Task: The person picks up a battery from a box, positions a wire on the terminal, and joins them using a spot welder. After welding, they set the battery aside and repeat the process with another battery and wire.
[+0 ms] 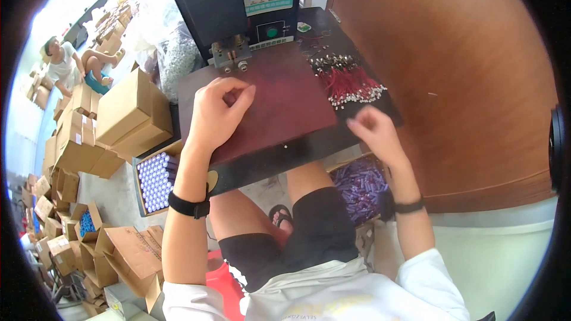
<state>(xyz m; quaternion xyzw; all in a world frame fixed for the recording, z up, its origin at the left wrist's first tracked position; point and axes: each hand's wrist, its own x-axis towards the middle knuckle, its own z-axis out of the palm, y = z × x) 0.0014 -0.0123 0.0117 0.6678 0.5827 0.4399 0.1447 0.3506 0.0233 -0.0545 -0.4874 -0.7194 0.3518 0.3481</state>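
Leads, red with white connectors, lie heaped (351,83) on the right of the black table (279,157), beyond the reddish-brown board (291,98). Long axis of the heap's wires: far to near, slanting a little rightward toward the person. White ends point nearer, spread in a ragged row; darker, metallic-looking ends bunch at the far side. Likely laid this way so one kind of end faces the right hand.

Right hand (379,135): just on the near side of the white ends, fingers curled in, thumb close to the forefinger. Blurred; cannot tell whether anything is pinched, or whether it touches a lead.

Left hand (215,113): above the board's left part, in front of the black machine's metal clamp block (231,56), apart from it. Thumb and forefinger bend into a near-closed ring, tips almost meeting, other fingers folded. Nothing shows between the tips; cannot tell if something small is hidden.

Board sits flat before the block, probably as a working surface. Tray of purple cells (156,183) stands low at left, round ends up, axes upright, packed in rows, perhaps for easy counting. Box of loose purple cells (360,190) at lower right: jumbled, axes every way.
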